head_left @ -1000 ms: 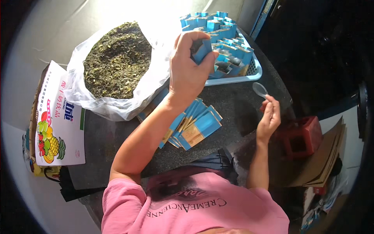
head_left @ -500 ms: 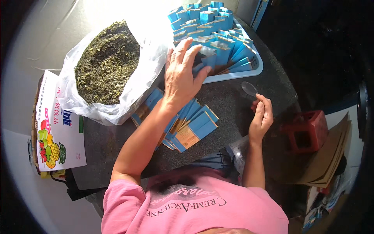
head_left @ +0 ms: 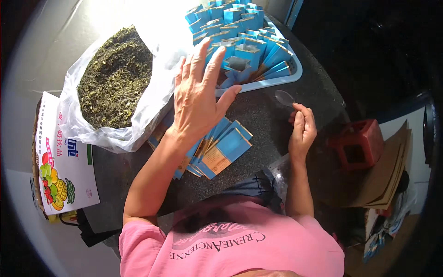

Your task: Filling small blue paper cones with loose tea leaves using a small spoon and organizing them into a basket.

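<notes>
Two hands work at the dark counter [head_left: 277, 115]: the left hand [head_left: 198, 99] hovers spread and empty over flat blue packets [head_left: 221, 150] at the near edge; the right hand [head_left: 302, 131] pinches a clear plastic spoon [head_left: 284, 98]. Filled packets stand in the blue tray [head_left: 295, 74] at the far edge, so picking up a fresh packet looks current; a clean pinch comes next.

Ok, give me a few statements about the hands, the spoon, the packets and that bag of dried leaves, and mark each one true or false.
1. The right hand holds a clear plastic spoon. True.
2. The left hand grips a blue packet. False: it is open with fingers spread and holds nothing.
3. The plastic bag of dried leaves is tied shut. False: it lies open.
4. Blue packets stand in a tray. True.
5. Flat blue packets lie on the dark tabletop below the left hand. True.
</notes>
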Demonstrator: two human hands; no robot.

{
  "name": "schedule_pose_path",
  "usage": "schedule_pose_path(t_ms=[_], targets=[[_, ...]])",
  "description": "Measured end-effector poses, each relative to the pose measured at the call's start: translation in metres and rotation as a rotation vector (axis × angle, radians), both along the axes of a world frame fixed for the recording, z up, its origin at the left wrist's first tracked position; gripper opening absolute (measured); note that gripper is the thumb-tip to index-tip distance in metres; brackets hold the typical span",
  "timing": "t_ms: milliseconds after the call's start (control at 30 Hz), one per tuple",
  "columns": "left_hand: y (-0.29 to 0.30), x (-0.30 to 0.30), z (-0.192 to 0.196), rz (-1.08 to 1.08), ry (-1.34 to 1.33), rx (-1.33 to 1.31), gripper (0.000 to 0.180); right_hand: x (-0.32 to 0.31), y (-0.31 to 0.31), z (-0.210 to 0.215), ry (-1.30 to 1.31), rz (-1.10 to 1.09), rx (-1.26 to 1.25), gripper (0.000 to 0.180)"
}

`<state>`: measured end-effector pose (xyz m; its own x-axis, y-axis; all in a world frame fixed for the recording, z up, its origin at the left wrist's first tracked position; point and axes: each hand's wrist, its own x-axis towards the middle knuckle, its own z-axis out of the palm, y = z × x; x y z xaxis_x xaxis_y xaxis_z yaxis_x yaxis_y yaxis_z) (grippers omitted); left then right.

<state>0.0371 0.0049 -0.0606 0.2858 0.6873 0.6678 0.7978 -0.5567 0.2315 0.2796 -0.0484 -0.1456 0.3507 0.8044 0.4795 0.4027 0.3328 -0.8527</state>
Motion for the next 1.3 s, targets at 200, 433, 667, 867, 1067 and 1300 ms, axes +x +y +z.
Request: schedule_pose_path(t_ms=[200,433,667,867,1067,1300], targets=[[0.039,0.066,0.034,-0.371,0.184,0.132,0.029,0.0,0.0,-0.002,-0.054,0.035,0.018,0.019],[0.078,0.077,0.012,-0.345,0.554,0.051,0.025,0.005,0.0,-0.006,0.027,0.102,0.006,0.019],[0.063,0.039,0.02,-0.131,0.378,-0.053,0.031,0.009,-0.001,0.001,0.035,0.111,-0.01,0.018],[0.054,0.04,0.014,-0.149,0.363,0.0,0.034,0.007,0.0,0.001,0.008,0.109,-0.017,0.019],[0.064,0.046,0.011,-0.089,0.404,0.128,0.036,0.006,-0.001,0.003,-0.006,0.08,-0.026,0.019],[0.097,0.061,0.018,-0.4,0.748,0.179,0.035,0.005,-0.001,0.001,0.01,0.102,-0.025,0.019]])
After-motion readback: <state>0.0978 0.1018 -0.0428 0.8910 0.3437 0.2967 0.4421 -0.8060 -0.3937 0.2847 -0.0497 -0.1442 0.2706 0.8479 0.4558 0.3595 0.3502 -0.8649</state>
